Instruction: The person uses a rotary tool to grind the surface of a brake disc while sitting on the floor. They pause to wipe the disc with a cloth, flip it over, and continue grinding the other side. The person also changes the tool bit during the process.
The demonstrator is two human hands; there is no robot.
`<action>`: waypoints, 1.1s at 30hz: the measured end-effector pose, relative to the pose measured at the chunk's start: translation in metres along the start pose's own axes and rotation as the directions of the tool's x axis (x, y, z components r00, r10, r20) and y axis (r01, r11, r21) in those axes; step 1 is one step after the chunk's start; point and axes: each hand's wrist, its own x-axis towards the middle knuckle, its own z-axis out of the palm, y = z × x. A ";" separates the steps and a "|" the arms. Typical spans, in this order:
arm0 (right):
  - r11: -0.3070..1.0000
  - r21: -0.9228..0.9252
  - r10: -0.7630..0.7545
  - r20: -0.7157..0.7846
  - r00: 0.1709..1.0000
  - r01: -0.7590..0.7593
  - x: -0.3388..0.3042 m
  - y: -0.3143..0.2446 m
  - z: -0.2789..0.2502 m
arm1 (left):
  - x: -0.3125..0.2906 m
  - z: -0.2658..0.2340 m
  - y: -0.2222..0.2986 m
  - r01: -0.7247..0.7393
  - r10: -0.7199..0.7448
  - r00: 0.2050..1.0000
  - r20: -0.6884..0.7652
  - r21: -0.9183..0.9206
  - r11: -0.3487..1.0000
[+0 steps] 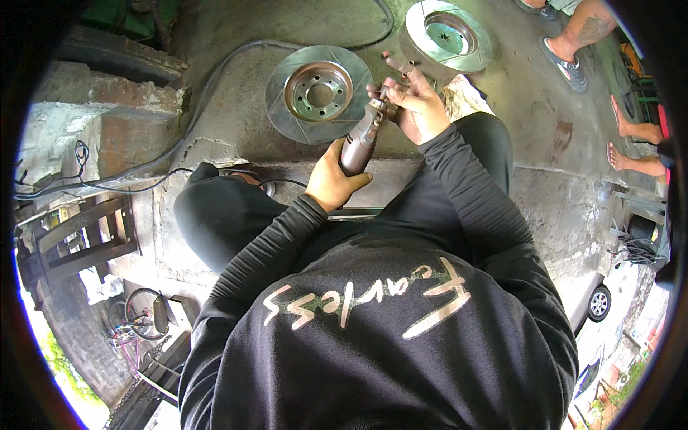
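My left hand (pixel 332 177) is wrapped around the dark body of a corded rotary tool (pixel 359 145), which tilts up and to the right. By the tool's metal head, my right hand (pixel 417 109) has its thumb and fingers drawn together. What those fingers hold is too small to make out. Just past the fingertips lie small brownish metal pieces (pixel 407 68). A brake disc (pixel 283 104) with a ring of holes in its hub lies flat on the floor, left of the tool head. Another brake disc (pixel 424 27) rests farther off to the right.
A thick black cable (pixel 215 86) curves across the concrete floor behind the nearer disc. Beside my right knee is a pale crumpled cloth (pixel 463 97). Other people's feet (pixel 567 68) stand at the right. A concrete block (pixel 107 97) borders the left side.
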 end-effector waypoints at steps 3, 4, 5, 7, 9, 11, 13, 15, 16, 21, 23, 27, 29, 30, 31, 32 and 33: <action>0.999 -0.036 -0.006 0.044 0.999 0.007 -0.003 -0.002 -0.004 | 0.001 -0.001 0.004 0.018 -0.018 1.000 0.011 0.012 1.000; 0.995 -0.102 -0.013 0.008 1.000 0.014 0.001 0.001 -0.007 | 0.001 -0.001 0.004 0.011 -0.012 1.000 0.015 0.019 1.000; 0.986 -0.168 -0.022 -0.028 0.999 0.017 0.005 0.006 -0.011 | 0.001 0.001 0.002 -0.007 0.007 1.000 0.009 0.004 1.000; 0.989 -0.151 0.004 -0.045 0.999 -0.010 0.007 0.009 -0.016 | 0.001 0.005 -0.003 -0.046 0.046 0.999 -0.002 -0.025 0.999; 0.997 0.017 0.078 0.007 0.997 -0.078 0.003 0.005 -0.007 | 0.000 0.005 -0.004 -0.030 0.030 1.000 -0.008 -0.040 0.999; 0.992 0.097 0.074 0.017 0.997 -0.075 -0.003 -0.004 0.005 | 0.000 0.004 -0.004 -0.021 0.021 1.000 -0.006 -0.043 0.999; 0.992 0.111 0.052 0.008 0.999 -0.053 -0.002 -0.003 0.003 | 0.001 0.003 -0.003 -0.017 0.017 1.000 0.003 -0.032 0.999; 0.998 0.057 0.013 -0.020 1.000 -0.012 0.002 0.004 -0.005 | 0.001 0.005 -0.004 -0.029 0.030 1.000 0.009 -0.043 0.999; 0.999 0.020 0.028 -0.035 0.999 -0.028 0.001 0.005 -0.008 | 0.001 0.006 -0.005 -0.035 0.036 0.999 0.013 -0.049 0.998; 0.982 0.178 0.048 0.071 0.996 -0.060 0.003 0.003 -0.005 | 0.000 0.004 -0.001 -0.023 0.023 1.000 -0.003 -0.034 0.999; 0.980 0.191 0.040 0.047 0.998 -0.048 0.002 0.005 -0.003 | 0.001 0.002 0.000 -0.021 0.021 1.000 -0.009 -0.022 1.000; 0.994 0.091 0.073 -0.105 0.992 -0.064 -0.001 0.008 -0.001 | 0.002 0.009 -0.008 -0.070 0.068 0.997 -0.030 -0.065 0.995; 0.975 0.219 0.046 -0.040 0.998 -0.036 0.003 0.011 -0.005 | 0.003 0.009 -0.008 -0.055 0.053 0.998 -0.034 -0.065 0.996; 0.959 0.283 0.029 -0.008 1.000 -0.025 0.004 0.013 -0.005 | 0.003 0.006 -0.006 -0.035 0.033 0.999 -0.036 -0.051 0.998; 0.957 0.289 0.032 -0.017 0.999 -0.025 0.003 0.013 -0.004 | 0.003 0.005 -0.005 -0.015 0.014 0.999 -0.039 -0.037 0.999; 0.956 0.293 0.035 -0.026 0.999 -0.026 0.001 0.013 -0.002 | 0.003 0.005 -0.004 -0.023 0.021 0.999 -0.040 -0.031 0.999; 0.955 0.297 0.039 -0.035 0.999 -0.027 0.000 0.012 0.000 | 0.003 0.005 -0.004 -0.030 0.029 0.999 -0.042 -0.025 0.999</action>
